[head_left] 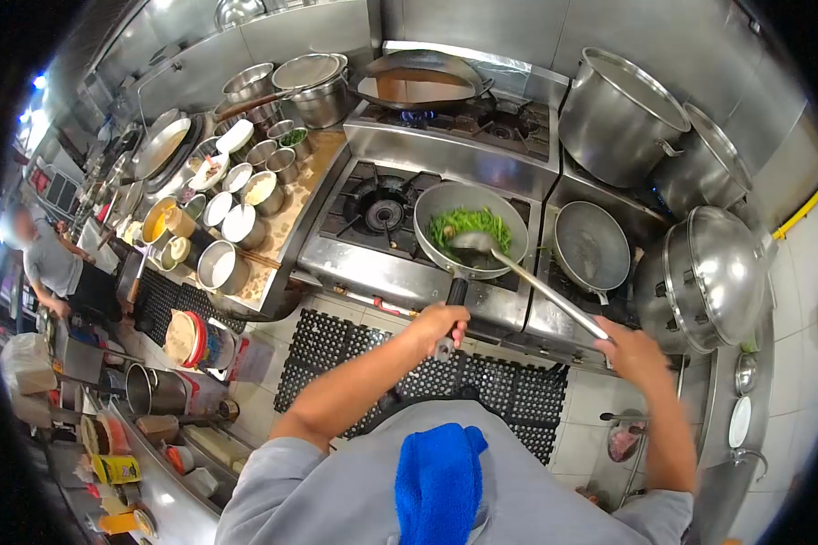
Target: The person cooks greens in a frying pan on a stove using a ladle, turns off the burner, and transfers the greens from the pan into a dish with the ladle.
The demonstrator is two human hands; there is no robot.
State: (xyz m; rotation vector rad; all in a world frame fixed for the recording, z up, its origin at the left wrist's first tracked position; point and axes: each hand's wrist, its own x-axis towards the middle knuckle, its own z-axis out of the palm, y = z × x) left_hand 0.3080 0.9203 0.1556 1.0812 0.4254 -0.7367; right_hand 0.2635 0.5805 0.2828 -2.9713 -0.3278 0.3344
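My left hand (pixel 440 329) is wrapped round the dark handle of a wok (pixel 432 202) on the front burner of the stove. Green vegetables (pixel 471 226) lie in the wok. In my right hand (pixel 633 350) is the long handle of a metal ladle (pixel 554 295), whose bowl rests among the greens. An empty wok (pixel 593 245) sits on the burner to the right.
A large wok of brown liquid (pixel 418 86) stands on the back burner over a blue flame. Tall stockpots (pixel 623 118) and a domed steamer (pixel 713 277) crowd the right. Metal tubs of ingredients (pixel 243 225) fill the left counter. A person (pixel 50 263) stands far left.
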